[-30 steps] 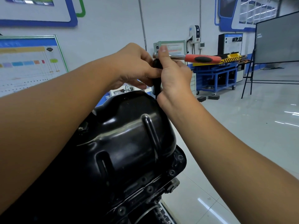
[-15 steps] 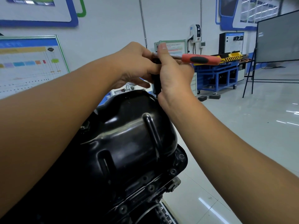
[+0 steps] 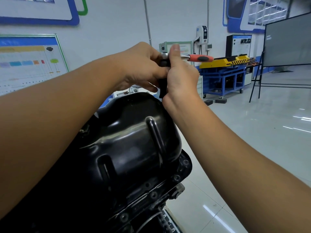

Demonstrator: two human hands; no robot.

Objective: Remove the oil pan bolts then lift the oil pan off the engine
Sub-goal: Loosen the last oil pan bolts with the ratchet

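Up above the glossy, ribbed black oil pan (image 3: 134, 140), both hands are gripping a ratchet (image 3: 200, 58): left hand (image 3: 141, 68) fingers curling around its chrome head, right hand (image 3: 180, 76) wrapping the black extension (image 3: 162, 89).

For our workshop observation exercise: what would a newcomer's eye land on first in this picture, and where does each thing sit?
First, the two hands meeting at centre: the left hand and right hand grip a ratchet whose red handle points right. Below them, the glossy black oil pan fills the lower middle. Behind, at right, stands a blue and yellow cart.
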